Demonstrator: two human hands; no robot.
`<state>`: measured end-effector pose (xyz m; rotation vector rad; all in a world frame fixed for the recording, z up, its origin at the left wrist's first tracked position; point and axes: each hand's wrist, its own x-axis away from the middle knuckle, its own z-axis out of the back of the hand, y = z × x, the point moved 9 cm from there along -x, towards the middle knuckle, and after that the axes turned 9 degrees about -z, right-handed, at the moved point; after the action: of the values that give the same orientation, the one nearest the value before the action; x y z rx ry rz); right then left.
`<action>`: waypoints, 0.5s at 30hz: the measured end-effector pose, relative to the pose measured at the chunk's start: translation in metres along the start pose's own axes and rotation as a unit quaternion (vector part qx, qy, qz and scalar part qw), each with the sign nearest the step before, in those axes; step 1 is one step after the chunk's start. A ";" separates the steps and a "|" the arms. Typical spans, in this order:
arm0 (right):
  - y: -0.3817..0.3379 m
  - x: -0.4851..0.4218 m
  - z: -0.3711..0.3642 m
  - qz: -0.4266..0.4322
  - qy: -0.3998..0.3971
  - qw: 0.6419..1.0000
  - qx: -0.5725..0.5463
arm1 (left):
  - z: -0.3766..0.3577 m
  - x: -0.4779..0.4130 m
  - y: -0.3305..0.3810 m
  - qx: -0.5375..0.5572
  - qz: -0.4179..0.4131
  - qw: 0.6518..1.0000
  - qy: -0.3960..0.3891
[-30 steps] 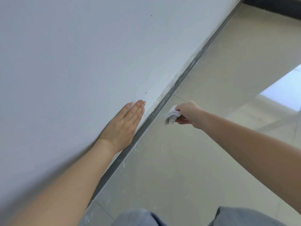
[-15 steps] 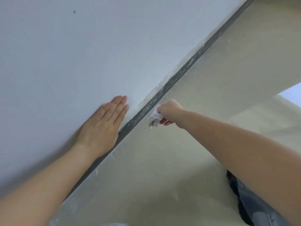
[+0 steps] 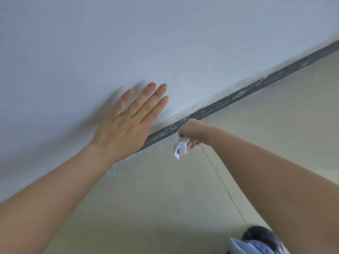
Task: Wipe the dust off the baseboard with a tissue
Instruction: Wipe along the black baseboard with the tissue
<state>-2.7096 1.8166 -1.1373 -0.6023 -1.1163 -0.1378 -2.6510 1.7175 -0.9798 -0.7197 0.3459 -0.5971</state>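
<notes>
A dark grey baseboard (image 3: 238,97) runs diagonally from lower left to upper right where the white wall (image 3: 128,33) meets the beige floor. White dust streaks cover it. My right hand (image 3: 191,132) grips a crumpled white tissue (image 3: 180,147) and is held against the baseboard; the tissue hangs below the fist. My left hand (image 3: 128,121) lies flat on the wall with straight fingers, its heel over the baseboard's left part.
The beige tiled floor (image 3: 183,198) has a thin grout line and white dust specks near the baseboard. A blue and dark shoe or slipper (image 3: 256,242) shows at the bottom right edge.
The view has swung, so the baseboard lies flatter in the frame. My right hand with the tissue has moved onto the baseboard. My left hand has stayed flat on the wall.
</notes>
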 end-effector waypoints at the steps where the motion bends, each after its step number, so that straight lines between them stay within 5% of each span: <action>1: -0.001 -0.006 -0.004 0.007 -0.007 0.999 0.037 | -0.009 0.006 0.008 -0.011 0.011 1.000 -0.005; 5: -0.001 -0.034 -0.034 0.059 -0.012 0.993 0.103 | -0.045 0.049 0.025 -0.012 0.099 0.994 -0.043; 10: 0.023 -0.054 -0.106 0.032 -0.068 0.976 -0.205 | -0.062 0.118 0.027 0.055 0.233 0.968 -0.078; 15: 0.021 -0.058 -0.167 -0.024 -0.151 0.927 -0.344 | -0.068 0.169 0.054 0.135 0.290 0.939 -0.129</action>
<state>-2.5939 1.7366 -1.2462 -1.2540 -1.3827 -0.5068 -2.5316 1.6106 -1.0819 -0.3923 0.2089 0.0161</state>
